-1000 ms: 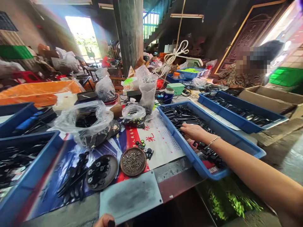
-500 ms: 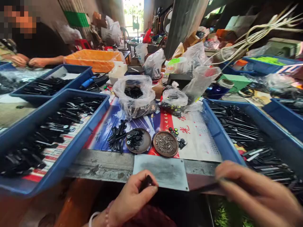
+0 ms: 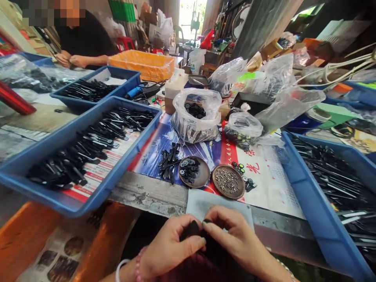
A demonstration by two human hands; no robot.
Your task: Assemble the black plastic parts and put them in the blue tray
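My left hand (image 3: 173,244) is closed on a small black part (image 3: 192,228), much of it hidden by the fingers. Close beside it, my right hand (image 3: 232,231) pinches a black piece (image 3: 207,221) between thumb and fingertips. The hands nearly meet at the table's front edge, over a pale metal plate (image 3: 202,199). Beyond the plate stand a round dish (image 3: 202,176) with black discs and a round dish (image 3: 216,190) full of small metal pins. Black strips (image 3: 169,162) lie in a pile left of the dishes, with black and green-ringed discs (image 3: 239,167) on the right.
A blue tray (image 3: 117,176) of black strips stands at left, another blue tray (image 3: 311,213) at right. Open plastic bags (image 3: 195,129) of parts stand behind the dishes. An orange basket (image 3: 141,66) lies farther back, near a co-worker's hands (image 3: 70,59).
My right hand has moved left from beside the right tray, bringing a black piece up to my left hand. The view has turned slightly left.
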